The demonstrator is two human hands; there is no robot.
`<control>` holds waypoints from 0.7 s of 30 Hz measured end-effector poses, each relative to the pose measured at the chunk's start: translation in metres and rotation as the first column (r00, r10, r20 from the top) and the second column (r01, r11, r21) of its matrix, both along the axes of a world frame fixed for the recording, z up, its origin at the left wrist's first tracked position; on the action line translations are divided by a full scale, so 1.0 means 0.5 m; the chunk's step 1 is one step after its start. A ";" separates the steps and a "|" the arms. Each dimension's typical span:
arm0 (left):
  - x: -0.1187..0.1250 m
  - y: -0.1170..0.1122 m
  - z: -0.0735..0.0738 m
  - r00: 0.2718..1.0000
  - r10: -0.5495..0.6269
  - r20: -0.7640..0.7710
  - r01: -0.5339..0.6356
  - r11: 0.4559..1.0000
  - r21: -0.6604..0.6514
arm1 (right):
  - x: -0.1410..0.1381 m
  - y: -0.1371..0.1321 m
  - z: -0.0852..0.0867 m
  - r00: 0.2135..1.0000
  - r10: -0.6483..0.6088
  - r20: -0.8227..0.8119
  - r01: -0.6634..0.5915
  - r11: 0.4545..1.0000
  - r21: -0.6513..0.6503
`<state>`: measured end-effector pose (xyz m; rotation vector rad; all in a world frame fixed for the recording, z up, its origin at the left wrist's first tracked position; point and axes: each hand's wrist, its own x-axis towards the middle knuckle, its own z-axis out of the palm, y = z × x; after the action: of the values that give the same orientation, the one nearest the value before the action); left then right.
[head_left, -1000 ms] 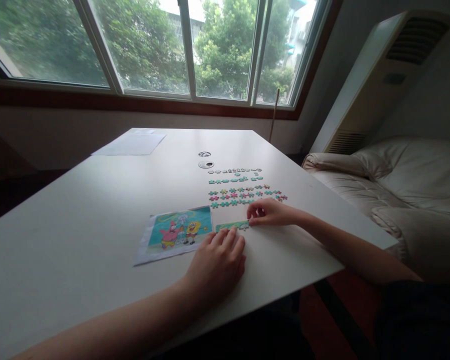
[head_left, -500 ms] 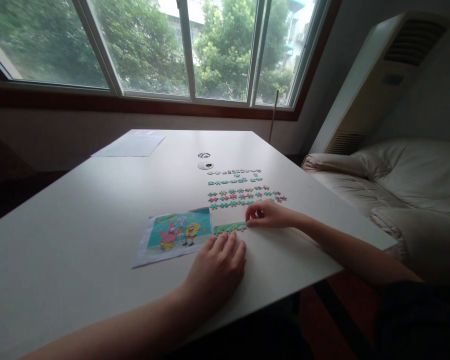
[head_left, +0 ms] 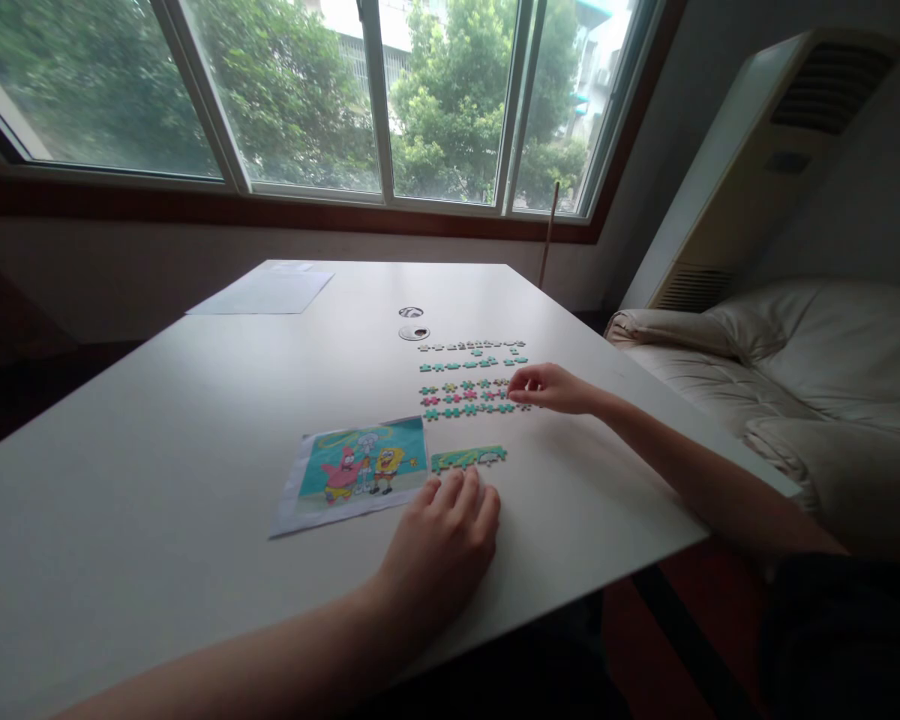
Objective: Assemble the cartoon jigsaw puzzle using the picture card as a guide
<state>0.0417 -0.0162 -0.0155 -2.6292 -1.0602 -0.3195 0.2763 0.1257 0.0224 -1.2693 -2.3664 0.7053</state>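
Note:
A short joined strip of jigsaw puzzle (head_left: 469, 458), green with a pale patch near its right end, lies on the white table. My left hand (head_left: 450, 530) rests flat just below it, fingers stretched out and fingertips at its lower edge. Further back are rows of loose jigsaw pieces (head_left: 450, 411), mostly teal, some pink and yellow. My right hand (head_left: 559, 388) hovers over the right end of these rows, fingers half curled and slightly apart, hiding some pieces. No piece shows in it. Left of the strip lies a printed cartoon picture (head_left: 360, 465) on paper.
The white table (head_left: 157, 480) extends back towards a window (head_left: 450, 110). Paper sheets (head_left: 262, 290) lie at the far left, and two round cable holes (head_left: 412, 333) sit behind the pieces. To the right are a cream sofa (head_left: 720, 360) and a tall air conditioner (head_left: 735, 180).
My right hand has moved away from the right end of the joined strip, back to the loose rows, uncovering that end. My left hand stays by the strip.

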 end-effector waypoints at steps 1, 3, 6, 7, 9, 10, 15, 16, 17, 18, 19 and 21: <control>0.001 0.001 -0.001 1.000 -0.001 0.007 0.001 1.000 -0.009 | 0.007 0.019 0.003 0.998 -0.047 0.035 0.047 0.999 0.024; 0.001 0.003 -0.003 1.000 -0.007 0.025 0.007 1.000 -0.020 | 0.021 0.059 0.008 0.977 -0.168 0.132 0.156 0.983 0.094; 0.000 0.006 -0.006 0.998 -0.020 0.054 0.021 1.000 -0.016 | 0.037 0.118 0.006 0.896 -0.350 0.272 0.310 0.934 0.179; 0.000 0.007 -0.007 0.998 -0.021 0.061 0.022 1.000 -0.016 | 0.040 0.137 0.003 0.875 -0.388 0.290 0.344 0.919 0.191; -0.001 0.009 -0.008 0.998 -0.020 0.065 0.022 0.999 -0.028 | 0.045 0.171 -0.007 0.838 -0.447 0.314 0.402 0.894 0.199; -0.001 0.009 -0.008 0.998 -0.019 0.063 0.021 0.999 -0.040 | 0.047 0.187 -0.013 0.819 -0.473 0.325 0.429 0.881 0.201; -0.002 0.009 -0.002 0.998 -0.013 0.062 0.018 0.997 -0.078 | 0.046 0.238 -0.036 0.761 -0.545 0.353 0.519 0.837 0.172; -0.002 0.009 -0.001 0.998 -0.012 0.064 0.018 0.996 -0.083 | 0.045 0.244 -0.038 0.759 -0.547 0.353 0.528 0.835 0.159; -0.002 0.009 0.001 0.998 -0.012 0.065 0.018 0.996 -0.089 | 0.043 0.249 -0.039 0.761 -0.546 0.351 0.533 0.834 0.144; -0.002 0.008 0.002 0.998 -0.013 0.064 0.019 0.995 -0.096 | 0.041 0.254 -0.040 0.764 -0.544 0.347 0.537 0.834 0.125; -0.001 0.009 0.003 0.998 -0.013 0.063 0.020 0.995 -0.101 | 0.038 0.257 -0.039 0.770 -0.538 0.344 0.539 0.836 0.103; -0.001 0.009 0.003 0.998 -0.014 0.063 0.021 0.994 -0.108 | 0.033 0.264 -0.037 0.782 -0.524 0.337 0.541 0.840 0.049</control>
<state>0.0413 -0.0117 -0.0141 -2.7422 -1.1042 -0.3587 0.2930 0.2577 0.0038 -2.1089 -2.0519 0.3834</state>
